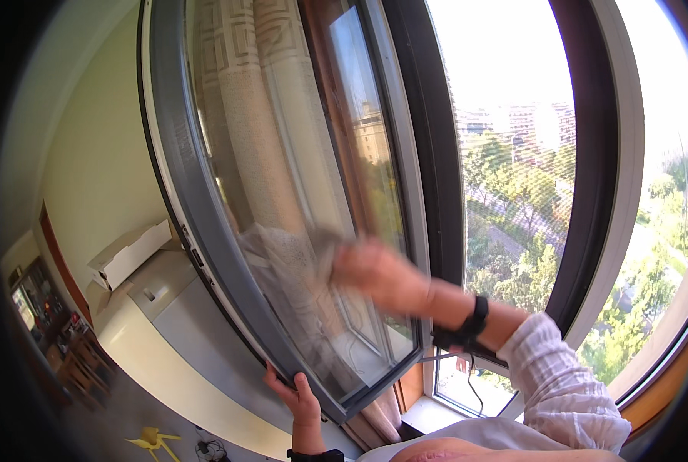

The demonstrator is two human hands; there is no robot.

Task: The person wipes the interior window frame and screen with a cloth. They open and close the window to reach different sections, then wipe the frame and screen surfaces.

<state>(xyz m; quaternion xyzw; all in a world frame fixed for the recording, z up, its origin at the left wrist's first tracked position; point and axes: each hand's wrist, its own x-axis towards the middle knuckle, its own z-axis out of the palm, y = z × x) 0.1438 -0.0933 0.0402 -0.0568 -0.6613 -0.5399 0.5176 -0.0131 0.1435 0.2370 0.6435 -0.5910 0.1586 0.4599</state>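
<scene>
An inward-swung window sash (176, 127) with a dark grey frame stands tilted across the middle of the view. My left hand (298, 395) grips the lower edge of that frame, thumb on the near face. In front of the glass pane (373, 190) is my right hand (378, 277), blurred by motion. It is closed around a soft greyish thing, seemingly a cloth (322, 242), whose outline is smeared. Wispy marks or reflections cover the lower glass. A patterned curtain (289, 144) shows in the pane; whether seen through or reflected I cannot tell.
A cream cabinet-like appliance (165, 346) stands to the left, with an open white box (133, 254) on top. A yellow object (152, 442) and a coiled black cable (211, 449) lie on the floor. Right is the dark fixed window frame (430, 144), with trees (523, 196) outside.
</scene>
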